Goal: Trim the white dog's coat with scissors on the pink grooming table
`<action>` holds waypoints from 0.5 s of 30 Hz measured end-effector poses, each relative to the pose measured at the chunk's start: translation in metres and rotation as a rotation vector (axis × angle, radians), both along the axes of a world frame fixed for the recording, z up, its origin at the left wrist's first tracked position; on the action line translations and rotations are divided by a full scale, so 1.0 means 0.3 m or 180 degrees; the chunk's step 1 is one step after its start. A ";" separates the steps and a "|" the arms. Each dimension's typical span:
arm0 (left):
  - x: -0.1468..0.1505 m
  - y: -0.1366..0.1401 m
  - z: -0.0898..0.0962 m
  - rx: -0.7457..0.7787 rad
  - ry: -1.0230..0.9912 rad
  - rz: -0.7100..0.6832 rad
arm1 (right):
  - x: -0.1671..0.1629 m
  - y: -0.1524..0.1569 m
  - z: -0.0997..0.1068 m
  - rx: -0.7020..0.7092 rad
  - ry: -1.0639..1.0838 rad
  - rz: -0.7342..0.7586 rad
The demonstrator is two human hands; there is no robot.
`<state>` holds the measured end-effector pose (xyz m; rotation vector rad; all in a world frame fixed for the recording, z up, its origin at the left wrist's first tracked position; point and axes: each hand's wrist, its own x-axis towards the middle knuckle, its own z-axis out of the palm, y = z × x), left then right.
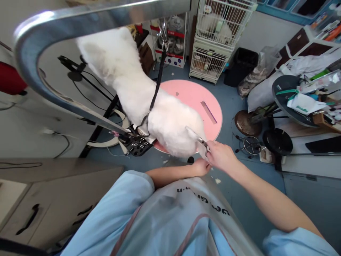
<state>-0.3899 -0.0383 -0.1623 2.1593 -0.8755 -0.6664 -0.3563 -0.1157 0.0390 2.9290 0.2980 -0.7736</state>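
Note:
A fluffy white dog (173, 121) stands on the round pink grooming table (205, 92), its rear end toward me. My right hand (220, 154) is closed around a pair of scissors (198, 137), whose blades lie along the fur of the dog's rump. Just below, close to my apron, my left hand (201, 167) has its fingers curled shut beside a white furry part of the dog; what they grip is hidden. A black strap (158, 81) runs from a metal clip down around the dog's body. A comb (209, 112) rests on the tabletop.
A thick metal grooming arm (80, 23) arches above the dog. White cages (210, 46), a black bin (241, 65) and a cluttered round side table (286, 92) stand beyond. A black stool (277, 142) is at right; drawers (53, 206) are at left. Fur tufts dot the floor.

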 end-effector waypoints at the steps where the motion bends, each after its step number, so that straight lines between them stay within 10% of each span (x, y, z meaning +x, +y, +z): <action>1: 0.001 0.001 0.008 0.0003 -0.0031 0.0031 | 0.002 -0.004 0.000 0.0030 -0.0031 0.0033; 15: 0.001 -0.032 0.016 -0.0132 -0.0019 0.0562 | 0.056 -0.077 -0.021 0.0226 -0.0148 0.0384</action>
